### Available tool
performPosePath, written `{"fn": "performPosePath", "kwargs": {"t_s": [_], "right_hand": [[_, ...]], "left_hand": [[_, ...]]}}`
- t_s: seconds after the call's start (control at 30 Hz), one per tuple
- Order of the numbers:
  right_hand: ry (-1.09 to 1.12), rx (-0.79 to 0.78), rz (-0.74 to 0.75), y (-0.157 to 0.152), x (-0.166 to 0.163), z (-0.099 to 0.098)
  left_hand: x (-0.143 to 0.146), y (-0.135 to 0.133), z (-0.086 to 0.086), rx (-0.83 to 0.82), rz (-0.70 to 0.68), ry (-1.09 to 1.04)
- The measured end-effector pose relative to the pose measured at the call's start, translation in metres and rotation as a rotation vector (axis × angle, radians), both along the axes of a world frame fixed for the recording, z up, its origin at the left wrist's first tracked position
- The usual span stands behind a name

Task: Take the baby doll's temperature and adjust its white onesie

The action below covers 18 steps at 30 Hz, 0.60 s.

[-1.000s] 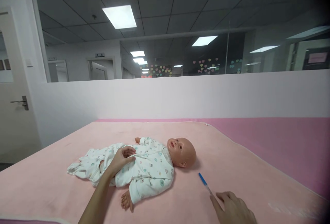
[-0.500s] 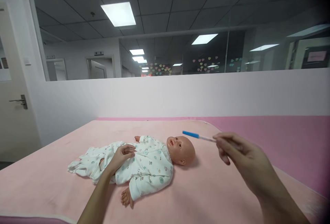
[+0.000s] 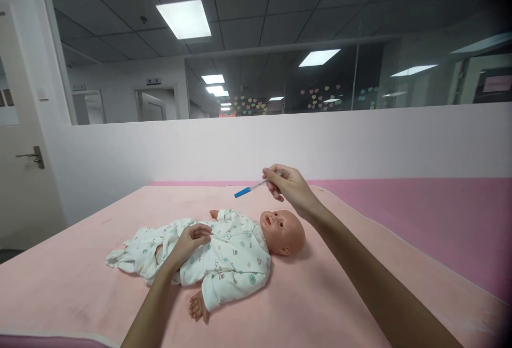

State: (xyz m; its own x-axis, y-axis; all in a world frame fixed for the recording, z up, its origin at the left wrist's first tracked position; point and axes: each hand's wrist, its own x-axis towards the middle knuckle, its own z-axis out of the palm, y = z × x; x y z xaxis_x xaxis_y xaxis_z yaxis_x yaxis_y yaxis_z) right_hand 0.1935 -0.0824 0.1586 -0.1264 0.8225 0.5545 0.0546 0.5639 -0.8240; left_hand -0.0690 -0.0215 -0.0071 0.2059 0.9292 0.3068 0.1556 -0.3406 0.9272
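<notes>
A baby doll point(image 3: 236, 249) in a white patterned outfit lies on its back, its bald head point(image 3: 283, 233) to the right. Across its belly rests my left hand point(image 3: 195, 240), fingers lying loosely on the cloth and holding nothing. My right hand point(image 3: 290, 185) is raised above and beyond the doll's head, pinching a thin clear stick with a blue end point(image 3: 242, 192) that looks like a thermometer. The blue end points left and slightly down, over the doll's chest and apart from it. Part of the stick is hidden by my fingers.
A pink sheet point(image 3: 80, 262) covers the padded surface, with darker pink padding point(image 3: 420, 214) showing at the right. A low white wall point(image 3: 320, 142) with a window above it bounds the far side. A door point(image 3: 24, 177) stands at the left.
My right hand has moved left and away from me with the stick, from right of the doll's head to above it. The blue end now tilts downward. My left hand stays on the belly.
</notes>
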Motion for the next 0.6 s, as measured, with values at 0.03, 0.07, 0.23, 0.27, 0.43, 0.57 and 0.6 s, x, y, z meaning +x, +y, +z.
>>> {"fn": "performPosePath", "kwargs": {"t_s": [0.03,0.07,0.23,0.27,0.43,0.57,0.6], "right_hand": [[0.054,0.010,-0.011,-0.002,0.002,0.004],[0.119,0.029,-0.022,-0.005,0.004,0.008],[0.278,0.191,-0.042,-0.011,0.015,0.032],[0.221,0.222,-0.053,-0.008,0.014,0.032],[-0.174,0.258,-0.087,0.017,-0.012,0.009],[-0.276,0.247,0.002,0.020,-0.022,0.002],[-0.233,0.236,0.027,0.018,-0.021,0.004]], "left_hand": [[0.000,0.000,0.000,-0.002,0.002,0.001],[0.000,0.000,0.001,-0.004,0.004,0.003],[-0.001,0.002,-0.002,-0.006,0.001,0.002],[-0.002,0.002,-0.002,-0.005,-0.004,-0.004],[-0.001,0.001,-0.001,-0.006,-0.018,-0.002],[-0.001,-0.001,0.001,-0.015,-0.021,0.014],[-0.001,-0.001,0.001,-0.016,-0.020,0.015]]}}
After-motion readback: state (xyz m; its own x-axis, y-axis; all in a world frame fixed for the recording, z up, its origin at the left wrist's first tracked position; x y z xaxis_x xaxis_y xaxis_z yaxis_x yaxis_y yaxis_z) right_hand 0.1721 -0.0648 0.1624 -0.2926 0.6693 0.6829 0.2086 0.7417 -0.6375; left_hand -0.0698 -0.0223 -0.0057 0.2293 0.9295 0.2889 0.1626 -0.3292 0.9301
